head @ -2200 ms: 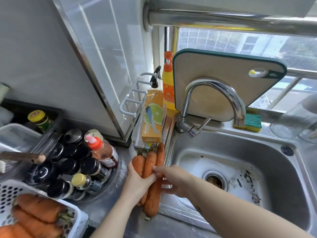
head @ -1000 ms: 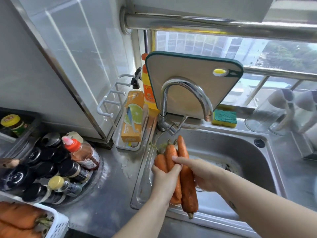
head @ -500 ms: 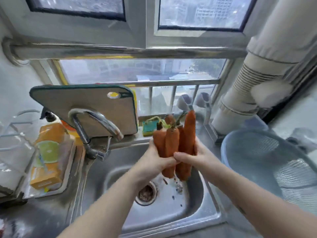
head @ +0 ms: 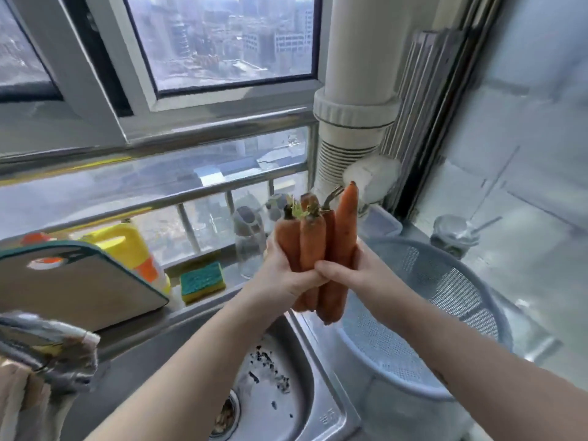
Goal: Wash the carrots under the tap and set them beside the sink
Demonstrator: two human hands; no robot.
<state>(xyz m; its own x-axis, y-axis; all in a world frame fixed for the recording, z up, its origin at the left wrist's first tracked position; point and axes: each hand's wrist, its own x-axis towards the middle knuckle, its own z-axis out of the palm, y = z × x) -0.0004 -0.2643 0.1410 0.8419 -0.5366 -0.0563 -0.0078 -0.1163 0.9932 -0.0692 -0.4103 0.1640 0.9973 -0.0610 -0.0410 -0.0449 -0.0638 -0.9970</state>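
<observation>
Both my hands hold a bunch of several orange carrots [head: 318,243] upright, stalk ends up, in the air above the right rim of the steel sink [head: 321,405]. My left hand [head: 286,275] wraps the bunch from the left. My right hand [head: 353,272] grips it from the right, fingers curled across the front. The carrot tips hang just over the edge of a blue-grey mesh colander [head: 445,300]. The tap [head: 41,342] is blurred at the lower left, far from the carrots. Dark specks of dirt lie in the sink basin near the drain [head: 226,415].
A cutting board [head: 73,288] leans behind the sink at the left, with a yellow bottle [head: 127,246] and a green-yellow sponge [head: 202,281] on the sill. A clear glass bottle [head: 249,246], a white pipe [head: 353,128] and a glass jar [head: 455,233] stand behind the colander.
The carrots have gone from the counter left of the sink, across the basin, up to the right over the colander's edge. My view has swung right and upward.
</observation>
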